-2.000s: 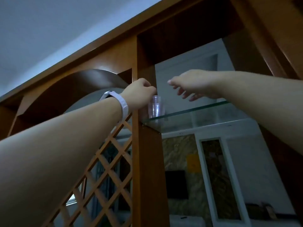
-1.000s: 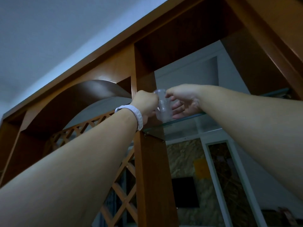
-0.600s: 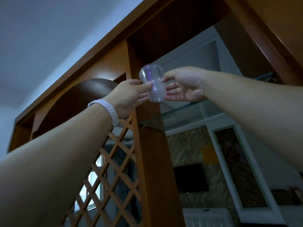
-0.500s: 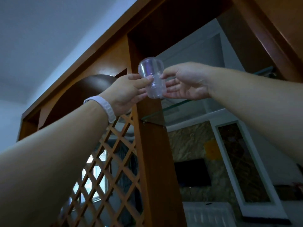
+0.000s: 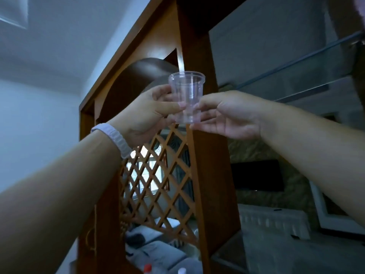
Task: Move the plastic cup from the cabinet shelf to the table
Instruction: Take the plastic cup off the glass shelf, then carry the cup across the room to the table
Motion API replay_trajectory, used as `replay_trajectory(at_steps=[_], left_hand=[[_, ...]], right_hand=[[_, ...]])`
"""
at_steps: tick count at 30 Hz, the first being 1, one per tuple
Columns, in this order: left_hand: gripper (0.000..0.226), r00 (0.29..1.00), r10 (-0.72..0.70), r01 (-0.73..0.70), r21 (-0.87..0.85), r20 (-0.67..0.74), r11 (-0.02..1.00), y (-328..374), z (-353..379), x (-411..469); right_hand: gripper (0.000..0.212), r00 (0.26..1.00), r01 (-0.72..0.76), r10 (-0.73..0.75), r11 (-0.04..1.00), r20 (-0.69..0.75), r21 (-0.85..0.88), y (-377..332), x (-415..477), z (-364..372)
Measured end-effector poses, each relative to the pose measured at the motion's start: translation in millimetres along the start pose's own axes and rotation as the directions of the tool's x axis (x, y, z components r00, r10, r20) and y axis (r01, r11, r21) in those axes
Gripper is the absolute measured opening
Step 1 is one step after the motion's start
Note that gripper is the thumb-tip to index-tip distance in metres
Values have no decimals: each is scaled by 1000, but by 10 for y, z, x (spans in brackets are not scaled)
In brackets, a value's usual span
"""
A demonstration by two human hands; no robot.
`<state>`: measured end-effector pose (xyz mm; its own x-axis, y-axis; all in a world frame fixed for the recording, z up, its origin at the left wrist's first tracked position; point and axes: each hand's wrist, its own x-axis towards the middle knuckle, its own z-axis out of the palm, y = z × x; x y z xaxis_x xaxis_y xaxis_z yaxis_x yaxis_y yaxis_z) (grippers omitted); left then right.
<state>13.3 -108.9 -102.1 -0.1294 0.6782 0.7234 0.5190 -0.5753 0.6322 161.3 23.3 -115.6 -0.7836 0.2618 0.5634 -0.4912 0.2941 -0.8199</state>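
A small clear plastic cup (image 5: pixel 186 95) is held upright in the air, in front of the wooden cabinet post (image 5: pixel 205 155). My left hand (image 5: pixel 146 113), with a white wristband, grips it from the left. From the right, my right hand (image 5: pixel 229 115) pinches its lower part with thumb and fingers. The glass cabinet shelf (image 5: pixel 296 72) lies above and to the right of the cup, with nothing seen on it. No table shows in this view.
A wooden lattice panel (image 5: pixel 158 184) fills the cabinet to the left of the post. Bottle tops (image 5: pixel 147 268) show at the bottom edge. Beyond the cabinet are a dark screen (image 5: pixel 256 178) and a white unit (image 5: pixel 274 220).
Both hands have carried the cup off the glass shelf, down and towards me. It was tilted in the air half a second ago and now stands upright. The view has dropped lower.
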Motion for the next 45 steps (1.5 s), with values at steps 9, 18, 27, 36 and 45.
replay_trajectory(at_steps=[9, 18, 27, 36, 45], left_hand=[[45, 953, -160, 145, -75, -257, 987, -554, -10, -835], [46, 903, -273, 311, 65, -332, 948, -1231, -507, -1708], [57, 887, -336, 430, 302, -318, 850, -1599, -1274, -2619], [52, 782, -389, 533, 199, -487, 822, -2043, -2044, -3815], [61, 606, -478, 651, 50, -636, 757, -2371, -2597, -4974]], right_hand=[[25, 988, -133, 118, 979, 102, 157, 837, -110, 474], [32, 936, -341, 286, 879, 206, 333, 1984, -78, 1053], [35, 866, -495, 352, 699, 355, 516, 3072, -88, 2066], [40, 756, -653, 429, 551, 494, 520, 4043, -7, 3298], [60, 596, -800, 522, 454, 610, 393, 4654, -94, 4369]])
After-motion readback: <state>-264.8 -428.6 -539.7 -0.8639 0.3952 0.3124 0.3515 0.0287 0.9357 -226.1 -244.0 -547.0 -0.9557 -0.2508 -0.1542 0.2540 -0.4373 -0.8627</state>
